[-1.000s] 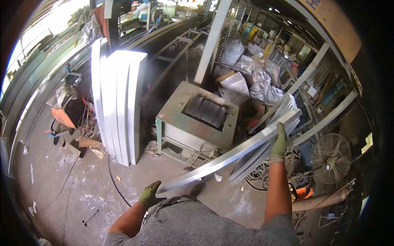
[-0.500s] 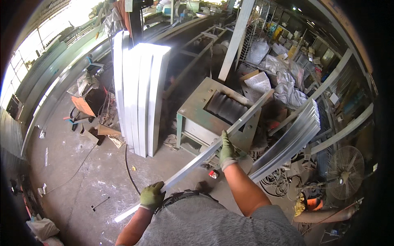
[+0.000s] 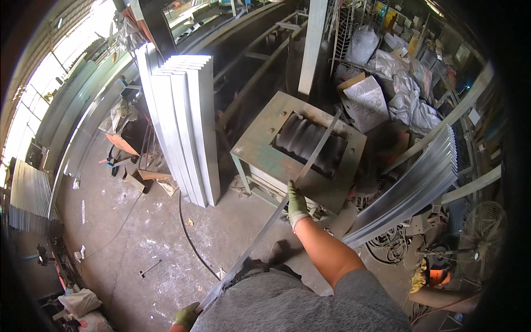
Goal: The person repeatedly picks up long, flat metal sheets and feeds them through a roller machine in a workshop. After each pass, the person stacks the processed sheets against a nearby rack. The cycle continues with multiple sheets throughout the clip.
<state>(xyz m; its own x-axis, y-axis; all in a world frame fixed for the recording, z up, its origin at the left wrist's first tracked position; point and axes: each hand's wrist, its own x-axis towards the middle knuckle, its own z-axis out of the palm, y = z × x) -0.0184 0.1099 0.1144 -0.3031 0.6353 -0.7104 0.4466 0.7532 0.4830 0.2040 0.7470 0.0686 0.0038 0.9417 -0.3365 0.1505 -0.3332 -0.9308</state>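
A long, thin metal bar slants from beside my waist up across a green-grey metal machine. My right hand, in a green work glove, is closed around the bar at the machine's near edge. Low at the left, my gloved left hand is closed on the bar's near end, partly cut off by the frame and my shirt. The far part of the bar lies over a black ribbed roller in the machine's top opening. Whether bar and roller touch, I cannot tell.
Shiny metal bars stand upright left of the machine; another stack leans at the right. A black cable crosses the dusty floor. A fan stands far right. White sacks and a carton lie behind.
The bar has swung steeper and now crosses the roller opening. My left hand has moved down and back beside my body. My right hand has shifted slightly left, and the view has turned a little.
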